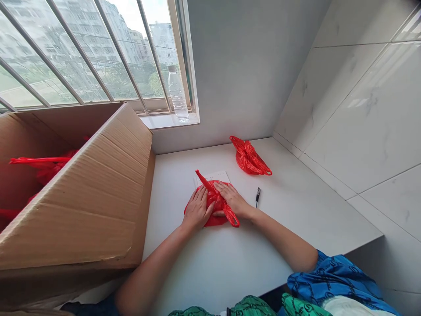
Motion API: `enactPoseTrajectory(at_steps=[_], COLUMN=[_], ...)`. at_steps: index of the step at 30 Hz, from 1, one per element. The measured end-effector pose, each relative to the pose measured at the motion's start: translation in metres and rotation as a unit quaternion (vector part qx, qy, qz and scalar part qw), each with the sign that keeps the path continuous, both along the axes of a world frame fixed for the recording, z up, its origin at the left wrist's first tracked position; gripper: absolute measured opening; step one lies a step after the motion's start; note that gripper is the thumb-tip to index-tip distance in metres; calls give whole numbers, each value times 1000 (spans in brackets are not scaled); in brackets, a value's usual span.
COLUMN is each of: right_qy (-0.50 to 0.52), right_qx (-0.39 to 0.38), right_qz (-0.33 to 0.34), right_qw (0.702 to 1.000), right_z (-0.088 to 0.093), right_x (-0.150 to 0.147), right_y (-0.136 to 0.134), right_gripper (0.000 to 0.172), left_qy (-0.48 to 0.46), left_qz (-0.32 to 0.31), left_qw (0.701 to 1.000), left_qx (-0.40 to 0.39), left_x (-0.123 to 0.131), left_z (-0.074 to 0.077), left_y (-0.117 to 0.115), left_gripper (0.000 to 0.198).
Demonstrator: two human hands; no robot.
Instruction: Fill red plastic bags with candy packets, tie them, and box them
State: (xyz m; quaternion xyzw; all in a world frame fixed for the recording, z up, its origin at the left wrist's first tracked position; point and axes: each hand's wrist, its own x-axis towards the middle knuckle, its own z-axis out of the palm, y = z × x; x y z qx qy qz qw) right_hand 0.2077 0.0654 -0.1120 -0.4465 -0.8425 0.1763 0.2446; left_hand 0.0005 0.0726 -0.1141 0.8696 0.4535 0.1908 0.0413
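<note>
A knotted red plastic bag [217,217] lies on the white tabletop, its twisted handles sticking up and toward me. My left hand [198,208] rests flat on the bag's left side, fingers stretched out. On its right side lies my right hand [232,199], also spread with the palm against the plastic. What the bag contains is hidden. Behind it, partly covered, is a sheet of white paper [223,176] with small marks. A black pen [258,197] lies just right of my right hand.
Another tied red bag [249,158] sits near the back wall. A large open cardboard box [95,197] with more red bags [52,171] inside stands at the left. On the sill of the barred window is a clear water bottle [178,96]. Tiled wall [371,114] borders the table's right.
</note>
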Motion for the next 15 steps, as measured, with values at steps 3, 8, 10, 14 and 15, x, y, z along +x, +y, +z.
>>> enactPoseTrajectory(at_steps=[3,8,10,14,15], right_qy=[-1,-6,-11,-8,-4], right_qx=[-1,-7,-13,-19,-21], right_qz=[3,2,1,2,3], right_qw=[1000,1000,1000,1000,1000], right_z=[-2,-2,-1,0,1], right_x=[0,1,1,0,0], right_y=[0,1,1,0,-1], right_gripper=[106,106,106,103,102], left_qy=[-5,-24,-29,-36,-39], left_qz=[1,-3,-7,-4,-3], left_qw=[1000,1000,1000,999,999], left_qx=[-8,-12,-11,-17,-20], left_x=[0,1,1,1,1], left_z=[0,0,0,2,3], left_y=[0,-1,-1,-2,-2], left_gripper=[57,55,54,51,50])
